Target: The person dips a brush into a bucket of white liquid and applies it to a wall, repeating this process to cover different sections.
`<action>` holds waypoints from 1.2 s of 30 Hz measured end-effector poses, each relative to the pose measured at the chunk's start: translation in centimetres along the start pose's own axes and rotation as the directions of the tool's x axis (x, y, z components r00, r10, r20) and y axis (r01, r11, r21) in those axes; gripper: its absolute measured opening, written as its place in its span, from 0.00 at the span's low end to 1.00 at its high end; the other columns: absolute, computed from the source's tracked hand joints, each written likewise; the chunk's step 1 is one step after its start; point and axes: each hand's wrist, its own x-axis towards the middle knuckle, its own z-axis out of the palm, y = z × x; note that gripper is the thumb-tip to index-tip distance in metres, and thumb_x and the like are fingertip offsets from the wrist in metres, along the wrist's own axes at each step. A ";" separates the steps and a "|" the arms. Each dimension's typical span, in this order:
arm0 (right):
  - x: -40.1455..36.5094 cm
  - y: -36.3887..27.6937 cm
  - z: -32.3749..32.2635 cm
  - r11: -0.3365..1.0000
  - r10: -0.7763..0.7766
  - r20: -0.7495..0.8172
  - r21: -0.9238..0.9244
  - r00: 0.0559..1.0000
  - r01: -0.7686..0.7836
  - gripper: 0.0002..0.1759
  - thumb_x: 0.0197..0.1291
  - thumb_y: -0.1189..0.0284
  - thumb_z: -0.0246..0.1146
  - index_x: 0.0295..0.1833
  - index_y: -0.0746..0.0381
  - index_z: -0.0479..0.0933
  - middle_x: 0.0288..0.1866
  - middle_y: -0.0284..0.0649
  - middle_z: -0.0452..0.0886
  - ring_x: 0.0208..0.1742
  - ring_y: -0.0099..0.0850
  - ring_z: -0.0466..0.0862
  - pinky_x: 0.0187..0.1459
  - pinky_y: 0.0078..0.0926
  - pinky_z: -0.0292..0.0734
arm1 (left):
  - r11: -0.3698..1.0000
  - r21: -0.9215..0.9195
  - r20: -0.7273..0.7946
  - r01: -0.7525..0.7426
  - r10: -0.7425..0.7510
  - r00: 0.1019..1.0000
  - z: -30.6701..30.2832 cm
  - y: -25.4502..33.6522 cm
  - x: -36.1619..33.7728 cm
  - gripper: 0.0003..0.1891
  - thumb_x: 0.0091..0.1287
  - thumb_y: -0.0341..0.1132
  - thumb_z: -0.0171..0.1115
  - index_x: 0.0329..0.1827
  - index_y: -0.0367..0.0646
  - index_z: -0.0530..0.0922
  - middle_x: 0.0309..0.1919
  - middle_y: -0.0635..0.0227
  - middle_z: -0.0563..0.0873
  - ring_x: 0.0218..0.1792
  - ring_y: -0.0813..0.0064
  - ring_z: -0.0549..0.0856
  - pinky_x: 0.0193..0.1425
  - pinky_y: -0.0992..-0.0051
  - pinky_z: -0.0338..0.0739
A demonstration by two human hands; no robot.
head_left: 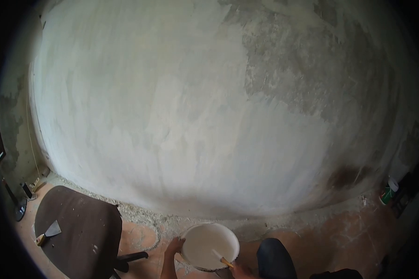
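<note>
A round white bucket [210,226] stands on the floor below the wall, with pale off-white material inside. My left hand [174,246] is closed on the bucket's left rim. At the lower right of the bucket, my right hand [242,270] grips a wooden-handled tool [226,262]. The tool's whitish head points up and left over the inside of the bucket; its exact kind does not show clearly. My right fingers are partly cut off by the bottom edge of the view.
A dark brown chair [81,218] at the left carries a scraper [50,232]. Ahead rises a wall [191,111], patchy white and grey. Crumbled debris [139,216] lines its foot. A green-and-white container [388,191] stands far right. My knee [274,260] is beside the bucket.
</note>
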 end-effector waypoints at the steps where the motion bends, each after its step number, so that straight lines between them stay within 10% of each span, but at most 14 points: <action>1: 0.1 -0.1 0.2 1.000 -0.017 -0.015 0.003 1.000 0.017 0.25 0.68 0.71 0.45 0.69 0.46 0.65 0.50 0.62 0.76 0.47 0.57 0.78 0.46 0.51 0.73 | 1.000 0.006 -0.016 -0.014 0.014 1.000 -0.4 0.8 -1.0 0.30 0.66 0.46 0.56 0.59 0.24 0.69 0.51 0.41 0.79 0.43 0.57 0.86 0.37 0.65 0.82; 7: -0.1 2.5 3.1 0.985 0.169 -0.025 0.050 0.985 -0.168 0.27 0.67 0.70 0.46 0.72 0.43 0.59 0.52 0.59 0.76 0.46 0.56 0.79 0.45 0.50 0.74 | 0.979 0.192 -0.086 -0.072 0.090 0.992 -0.2 -0.6 -0.4 0.32 0.64 0.51 0.57 0.55 0.24 0.72 0.45 0.40 0.82 0.43 0.53 0.86 0.42 0.63 0.80; 19: 1.0 2.0 2.4 0.990 -0.090 -0.164 0.093 0.982 0.106 0.27 0.68 0.68 0.46 0.72 0.42 0.59 0.52 0.54 0.78 0.41 0.55 0.80 0.42 0.49 0.75 | 0.974 0.227 -0.140 -0.015 0.048 0.989 0.0 -0.3 -0.1 0.33 0.61 0.56 0.59 0.49 0.27 0.76 0.44 0.42 0.83 0.47 0.51 0.83 0.50 0.61 0.77; 24: 1.5 -3.1 -2.4 0.934 0.349 0.194 0.007 0.917 -0.357 0.25 0.69 0.68 0.43 0.71 0.43 0.62 0.54 0.47 0.79 0.45 0.48 0.81 0.46 0.41 0.74 | 0.954 0.301 -0.114 0.006 0.030 0.993 0.6 -2.1 1.5 0.35 0.61 0.57 0.59 0.52 0.26 0.74 0.47 0.41 0.81 0.51 0.51 0.81 0.55 0.61 0.75; 28: 0.9 -2.1 -1.3 0.940 0.291 0.097 0.156 0.952 -0.303 0.25 0.69 0.69 0.43 0.70 0.42 0.65 0.53 0.48 0.80 0.45 0.46 0.81 0.46 0.40 0.73 | 0.957 0.256 0.007 0.137 -0.143 0.990 -0.3 -2.1 2.8 0.37 0.62 0.58 0.57 0.54 0.25 0.72 0.51 0.41 0.80 0.55 0.51 0.80 0.58 0.61 0.73; 30: 1.0 -0.9 0.9 0.975 0.074 -0.171 0.219 0.982 -0.036 0.24 0.69 0.69 0.43 0.70 0.45 0.65 0.51 0.50 0.80 0.43 0.48 0.81 0.45 0.40 0.73 | 0.703 0.519 0.086 -0.486 0.522 0.848 2.2 -9.9 8.8 0.40 0.46 0.34 0.68 0.68 0.51 0.67 0.53 0.56 0.81 0.59 0.55 0.75 0.66 0.60 0.65; 36: 1.0 2.3 3.1 0.945 0.298 -0.145 -0.095 0.944 -0.313 0.22 0.68 0.69 0.46 0.67 0.50 0.68 0.44 0.52 0.82 0.41 0.48 0.81 0.42 0.43 0.73 | 0.711 0.601 0.097 -0.365 0.388 0.916 3.1 -14.7 13.5 0.35 0.50 0.33 0.64 0.66 0.50 0.69 0.49 0.55 0.82 0.56 0.52 0.76 0.62 0.59 0.69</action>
